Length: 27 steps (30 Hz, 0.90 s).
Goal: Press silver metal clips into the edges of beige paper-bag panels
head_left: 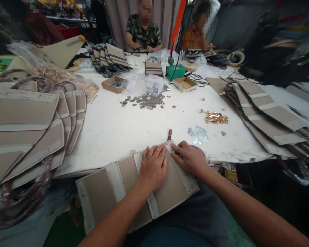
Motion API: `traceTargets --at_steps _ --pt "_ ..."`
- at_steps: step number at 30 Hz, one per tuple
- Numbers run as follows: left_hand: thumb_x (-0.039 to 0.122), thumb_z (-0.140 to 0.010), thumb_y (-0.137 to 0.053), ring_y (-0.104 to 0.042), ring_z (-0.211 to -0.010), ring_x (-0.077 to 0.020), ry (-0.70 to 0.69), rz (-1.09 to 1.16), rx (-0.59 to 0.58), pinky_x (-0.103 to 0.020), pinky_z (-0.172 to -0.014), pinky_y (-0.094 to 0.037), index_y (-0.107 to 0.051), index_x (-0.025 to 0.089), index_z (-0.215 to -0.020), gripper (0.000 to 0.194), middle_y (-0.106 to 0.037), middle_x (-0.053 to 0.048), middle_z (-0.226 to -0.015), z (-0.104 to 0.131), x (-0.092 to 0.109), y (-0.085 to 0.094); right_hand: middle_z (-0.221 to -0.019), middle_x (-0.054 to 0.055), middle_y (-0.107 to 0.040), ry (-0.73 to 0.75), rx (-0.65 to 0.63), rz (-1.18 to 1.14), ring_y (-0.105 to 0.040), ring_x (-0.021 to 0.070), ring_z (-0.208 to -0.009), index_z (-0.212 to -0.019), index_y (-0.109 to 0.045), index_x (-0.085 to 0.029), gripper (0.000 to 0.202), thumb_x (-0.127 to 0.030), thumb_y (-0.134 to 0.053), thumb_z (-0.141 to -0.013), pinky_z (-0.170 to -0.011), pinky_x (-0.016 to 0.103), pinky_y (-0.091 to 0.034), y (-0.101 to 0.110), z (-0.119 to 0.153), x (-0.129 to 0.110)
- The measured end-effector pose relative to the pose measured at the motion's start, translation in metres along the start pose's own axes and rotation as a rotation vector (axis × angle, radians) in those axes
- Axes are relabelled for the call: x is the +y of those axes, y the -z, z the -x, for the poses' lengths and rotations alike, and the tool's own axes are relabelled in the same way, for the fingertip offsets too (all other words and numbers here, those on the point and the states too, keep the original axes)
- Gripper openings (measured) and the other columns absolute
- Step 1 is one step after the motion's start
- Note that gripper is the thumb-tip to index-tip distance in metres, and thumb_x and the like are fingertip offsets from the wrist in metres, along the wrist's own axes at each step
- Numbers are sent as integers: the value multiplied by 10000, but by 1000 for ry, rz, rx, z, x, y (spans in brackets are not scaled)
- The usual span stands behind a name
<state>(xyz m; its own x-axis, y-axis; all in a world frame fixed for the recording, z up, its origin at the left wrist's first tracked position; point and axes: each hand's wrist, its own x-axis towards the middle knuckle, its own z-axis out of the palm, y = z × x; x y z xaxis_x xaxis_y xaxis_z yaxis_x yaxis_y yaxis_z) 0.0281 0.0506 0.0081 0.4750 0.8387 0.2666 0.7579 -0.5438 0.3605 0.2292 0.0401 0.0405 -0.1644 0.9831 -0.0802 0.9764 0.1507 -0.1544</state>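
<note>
A beige bag panel [170, 185] with pale strips across it lies tilted over the table's front edge and my lap. My left hand [154, 164] rests flat on it, fingers stretched toward its far edge. Close by on the right, my right hand [189, 157] has its fingers bent at the panel's upper right corner. Whatever is between those fingers is too small or hidden to make out. A brown strap tab [169, 134] with a metal fitting sticks out past the far edge, between the two hands.
Stacked panels with wrapped handles stand left [23, 113] and right [270, 109]. On the white table [105, 127] lie dark metal plates [150, 101], gold clasps [216, 117] and silver plates [198, 134]. Small boxes [184, 84] and a green device [175, 71] stand farther back. People sit opposite.
</note>
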Motion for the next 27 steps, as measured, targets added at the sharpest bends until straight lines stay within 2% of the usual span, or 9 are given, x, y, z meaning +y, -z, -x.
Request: traceTargets --at_steps 6,12,20,23,27 --pt "266 -1037 -518 -508 -1397 -300 -20 -19 2 -549 -1270 -307 -603 193 -1471 448 -600 -73 -1536 3 -2 -2 -1279 79 -654 -14 -31 -3 -709 228 -1005 -1520 -556 -334 465 -477 -506 -1080 -749 300 -503 1 0 -1" --pt "276 -1041 -519 -521 -1394 -320 -57 -63 7 -567 -1262 -319 -602 235 -1487 456 -603 -77 -1533 3 -5 -7 -1261 103 -646 13 -74 42 -699 246 -999 -1537 -523 -304 473 -467 -467 -1096 -721 296 -496 3 0 -3" --pt "266 -1041 -501 -536 -1378 -331 -99 -129 25 -585 -1239 -353 -605 225 -1485 458 -611 -89 -1523 4 -3 -5 -1252 108 -669 61 -47 54 -726 247 -906 -1522 -550 -277 484 -456 -506 -1075 -710 309 -505 10 -1 -5" --pt "263 -1041 -505 -537 -1375 -324 -89 -119 44 -582 -1235 -362 -602 203 -1482 455 -614 -93 -1519 4 -3 -5 -1188 47 -711 21 18 -89 -727 215 -938 -1409 -657 -332 405 -490 -572 -1046 -791 296 -512 17 -7 12" --pt "261 -1026 -540 -541 -1373 -321 -81 -90 77 -577 -1243 -355 -594 189 -1482 465 -615 -96 -1517 5 -5 -9 -1221 28 -734 -264 180 -103 -702 221 -1051 -1256 -752 -326 343 -514 -607 -1008 -849 298 -491 27 -29 57"
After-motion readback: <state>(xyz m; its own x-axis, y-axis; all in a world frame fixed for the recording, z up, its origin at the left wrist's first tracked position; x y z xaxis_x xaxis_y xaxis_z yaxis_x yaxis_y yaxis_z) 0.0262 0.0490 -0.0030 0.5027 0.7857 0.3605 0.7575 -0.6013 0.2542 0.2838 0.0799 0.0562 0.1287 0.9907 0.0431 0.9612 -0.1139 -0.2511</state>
